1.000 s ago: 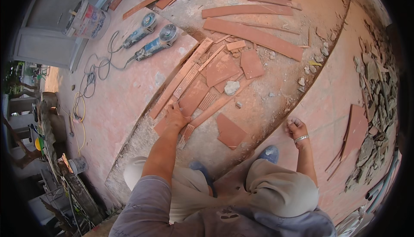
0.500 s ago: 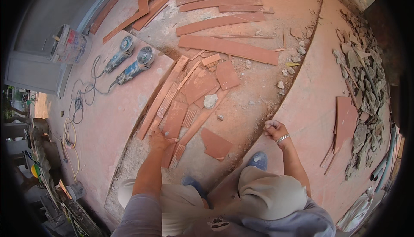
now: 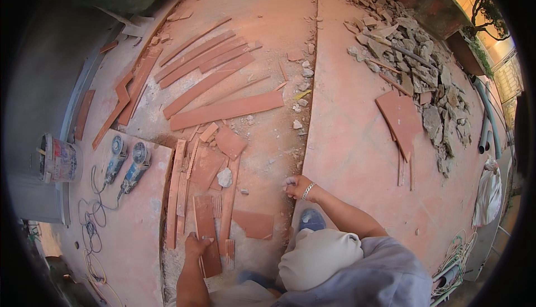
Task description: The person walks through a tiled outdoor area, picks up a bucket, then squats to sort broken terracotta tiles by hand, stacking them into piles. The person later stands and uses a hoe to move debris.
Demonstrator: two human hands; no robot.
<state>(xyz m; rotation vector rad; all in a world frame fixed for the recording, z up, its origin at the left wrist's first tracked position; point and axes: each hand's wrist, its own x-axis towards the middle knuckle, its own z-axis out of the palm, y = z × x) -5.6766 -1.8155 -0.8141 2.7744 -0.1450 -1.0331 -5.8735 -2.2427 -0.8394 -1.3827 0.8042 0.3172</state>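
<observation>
My left hand grips the left edge of a long reddish tile piece lying among broken tiles and narrow, partly ridged strips. My right hand, with a metal bracelet at the wrist, hovers at the right of these pieces near the seam in the ground, fingers curled; whether anything small is in them I cannot make out. A pale stone lump rests on the fragments. Another flat tile piece lies between my hands.
Two blue angle grinders with cords and a bucket are at left. Long tile strips lie ahead. A rubble heap, a cut tile, pipes and a white sack line the right.
The view has swung, showing more ground ahead and the rubble further up. My left hand stays on the tile pieces below; my right hand remains curled near the seam.
</observation>
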